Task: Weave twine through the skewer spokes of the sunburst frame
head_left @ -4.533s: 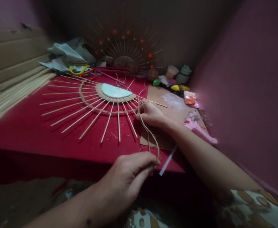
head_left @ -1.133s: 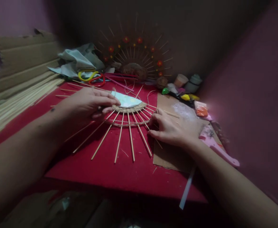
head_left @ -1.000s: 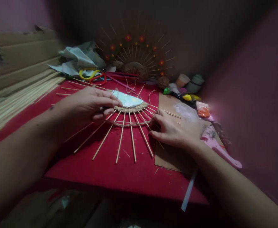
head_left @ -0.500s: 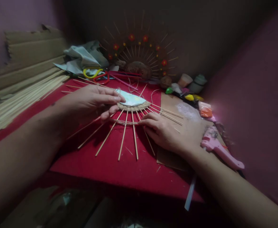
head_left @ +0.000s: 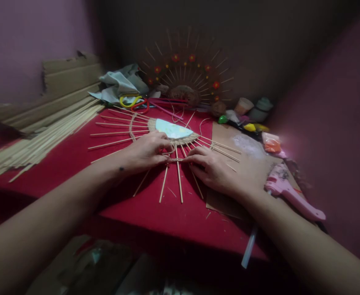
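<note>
The left hand (head_left: 144, 150) lies palm down on the sunburst frame (head_left: 155, 135), its fingers curled and its fingertips pinched on the twine (head_left: 171, 152) that runs across the wooden sticks; the grip is closed on that cord. The right hand (head_left: 212, 166) lies just beside it, fingers bent and pressed down on the same ring of twine where it crosses the sticks; whether this grip actually pinches the cord or only presses on it cannot be told. The fingertips of the two hands nearly meet over one stick that points toward the near edge of the bench (head_left: 173, 221).

The frame lies flat on the red cover of the bench, about midway between its left and right edges. Its pale blue half-disc (head_left: 172, 130) with a woven rim sits just beyond the hands, toward the far edge, and the sticks fan out from it under and around both hands.

The right wrist rests over a sheet of cardboard (head_left: 244, 155) near the right edge, and a pink glue gun (head_left: 290, 194) lies beside it. A bundle of loose sticks (head_left: 44, 137) lies along the left edge. A finished sunburst with red flowers (head_left: 187, 73) stands at the far edge.

No writing or brand can be read anywhere.
</note>
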The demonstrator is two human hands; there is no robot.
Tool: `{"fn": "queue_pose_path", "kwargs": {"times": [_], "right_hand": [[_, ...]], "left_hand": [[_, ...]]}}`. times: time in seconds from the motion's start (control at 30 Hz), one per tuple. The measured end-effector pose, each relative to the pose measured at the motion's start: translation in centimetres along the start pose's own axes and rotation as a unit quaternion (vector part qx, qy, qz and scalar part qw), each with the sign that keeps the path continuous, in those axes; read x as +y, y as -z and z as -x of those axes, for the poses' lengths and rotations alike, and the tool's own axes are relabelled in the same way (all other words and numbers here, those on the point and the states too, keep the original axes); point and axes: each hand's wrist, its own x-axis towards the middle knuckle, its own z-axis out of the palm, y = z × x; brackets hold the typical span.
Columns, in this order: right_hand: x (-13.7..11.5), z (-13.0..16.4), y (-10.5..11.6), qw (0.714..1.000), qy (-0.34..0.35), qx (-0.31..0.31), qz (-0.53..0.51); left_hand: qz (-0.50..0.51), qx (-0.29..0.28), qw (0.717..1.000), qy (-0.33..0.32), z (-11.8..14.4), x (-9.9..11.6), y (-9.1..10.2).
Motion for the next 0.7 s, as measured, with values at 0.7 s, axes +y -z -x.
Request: {"fn": "queue_pose_path", "kwargs": {"times": [0.7], "right_hand": [[0.6,0.1,2.2,0.964,-0.181,0.193,0.017]], "left_hand": [[0.111,-0.069,0.991,0.034,0.5,-0.3,1.0]]}}
